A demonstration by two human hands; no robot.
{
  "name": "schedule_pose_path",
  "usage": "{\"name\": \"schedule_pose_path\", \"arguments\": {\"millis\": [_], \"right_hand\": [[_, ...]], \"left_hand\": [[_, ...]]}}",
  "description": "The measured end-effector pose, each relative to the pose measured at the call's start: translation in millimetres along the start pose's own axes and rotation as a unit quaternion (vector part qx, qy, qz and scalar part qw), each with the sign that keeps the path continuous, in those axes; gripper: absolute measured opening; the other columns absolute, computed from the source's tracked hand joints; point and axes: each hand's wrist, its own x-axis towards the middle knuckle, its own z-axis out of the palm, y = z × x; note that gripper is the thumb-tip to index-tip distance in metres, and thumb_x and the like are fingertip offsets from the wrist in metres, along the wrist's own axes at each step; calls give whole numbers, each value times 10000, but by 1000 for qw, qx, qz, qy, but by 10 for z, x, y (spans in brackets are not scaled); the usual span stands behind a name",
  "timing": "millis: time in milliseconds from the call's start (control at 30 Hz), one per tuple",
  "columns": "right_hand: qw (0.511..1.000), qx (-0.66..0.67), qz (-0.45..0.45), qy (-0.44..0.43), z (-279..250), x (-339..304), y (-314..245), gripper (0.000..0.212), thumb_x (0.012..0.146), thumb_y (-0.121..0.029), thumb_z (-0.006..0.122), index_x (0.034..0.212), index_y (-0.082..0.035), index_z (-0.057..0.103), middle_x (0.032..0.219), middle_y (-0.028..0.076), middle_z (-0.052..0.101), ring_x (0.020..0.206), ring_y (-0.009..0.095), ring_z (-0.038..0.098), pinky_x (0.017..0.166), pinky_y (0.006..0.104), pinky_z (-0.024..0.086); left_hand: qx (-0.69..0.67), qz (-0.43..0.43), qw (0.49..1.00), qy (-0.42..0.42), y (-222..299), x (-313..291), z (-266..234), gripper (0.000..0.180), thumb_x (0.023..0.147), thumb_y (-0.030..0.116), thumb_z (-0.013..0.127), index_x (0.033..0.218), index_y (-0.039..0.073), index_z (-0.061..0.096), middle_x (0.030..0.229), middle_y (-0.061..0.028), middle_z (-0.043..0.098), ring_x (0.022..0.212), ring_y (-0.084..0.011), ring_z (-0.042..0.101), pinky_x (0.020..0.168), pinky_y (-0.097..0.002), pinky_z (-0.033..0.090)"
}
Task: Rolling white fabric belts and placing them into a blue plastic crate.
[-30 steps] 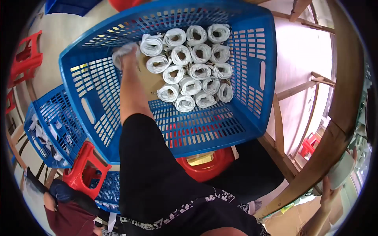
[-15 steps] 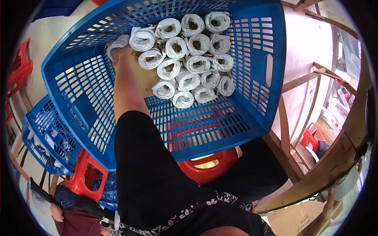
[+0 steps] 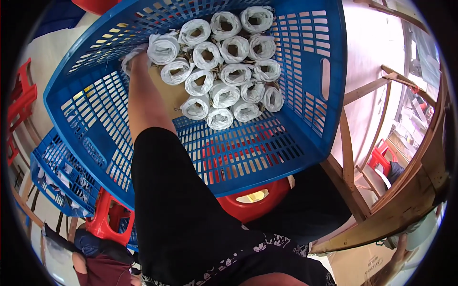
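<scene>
My left hand point(image 3: 138, 59) reaches into the far left corner of a large blue plastic basket point(image 3: 238, 183). It grips a white roll point(image 3: 128, 63), which is partly hidden by the hand and wrist. Just right of it, several white rolls with hollow middles point(image 3: 208, 55) stand on end in packed rows, their round openings facing up. They look wrapped in thin, crinkled white material. Brown cardboard point(image 3: 169, 93) shows on the basket floor between my forearm and the rolls. My right hand is out of view.
A red stool point(image 3: 253, 202) is under the basket's near side. Left of it are another red stool point(image 3: 107, 219) and a smaller blue basket point(image 3: 64, 171) with white pieces. A person in a dark red top point(image 3: 107, 269) is at lower left. Wooden framing point(image 3: 346, 183) stands right.
My left hand and the white roll have shifted slightly left and nearer the basket's corner. The view has shifted a little, so the rolls appear slightly higher.
</scene>
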Motion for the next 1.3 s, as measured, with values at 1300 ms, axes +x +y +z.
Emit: {"name": "schedule_pose_path", "arguments": {"millis": [1300], "right_hand": [[759, 477, -435, -84, 397, -357, -2168, 458, 839, -260, 532, 1157, 59, 450, 1373, 275, 231, 1272, 415, 247, 1049, 455, 191]], "left_hand": [[-241, 659, 701, -129, -1504, -6679, 3852, 360, 823, 140, 622, 1153, 46, 512, 1073, -73, 585, 1002, -149, 544, 869, -322, 431]]}}
